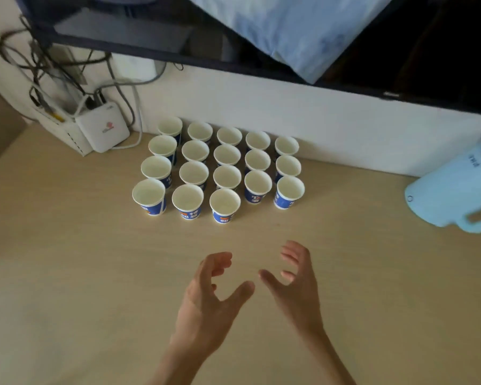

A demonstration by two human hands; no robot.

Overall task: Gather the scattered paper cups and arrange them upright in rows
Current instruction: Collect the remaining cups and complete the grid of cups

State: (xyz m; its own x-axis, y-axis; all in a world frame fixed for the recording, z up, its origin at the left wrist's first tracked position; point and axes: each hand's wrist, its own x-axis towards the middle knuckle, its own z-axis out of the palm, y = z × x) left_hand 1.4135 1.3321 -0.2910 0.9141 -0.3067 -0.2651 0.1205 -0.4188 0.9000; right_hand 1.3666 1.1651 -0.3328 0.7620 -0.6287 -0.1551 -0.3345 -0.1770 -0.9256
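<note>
Low in the centre of the frame, the left hand [206,298] and right hand [297,284] hover over the pale wooden desk [67,273], palms turned toward each other. Their fingers are loosely curled and spread apart, and they hold nothing.

The paper cups [227,177] stand above the hands in mid-frame, all upright with their mouths up. They are packed rim to rim in a block against the white wall. Three full rows of five sit behind a front row [187,197] of only three, so the lower right corner of the block is unfilled. No loose cup is in view, so any that remain are probably out of frame.

The main risk is the tight packing. These cups are light and empty, so a finger or sleeve brushing the front row could tip one into its neighbours and knock several over. Setting a cup into the open corner at an angle could also push the nearest cup [290,189] out of line.

Each cup has a blue band with white characters and an orange patch, too blurred to read. The white box [103,129] at upper left, beside tangled cables [39,65], carries a red logo with tiny lettering I cannot make out. The light blue jug [456,190] at the right edge has dark print that is just as illegible.
</note>
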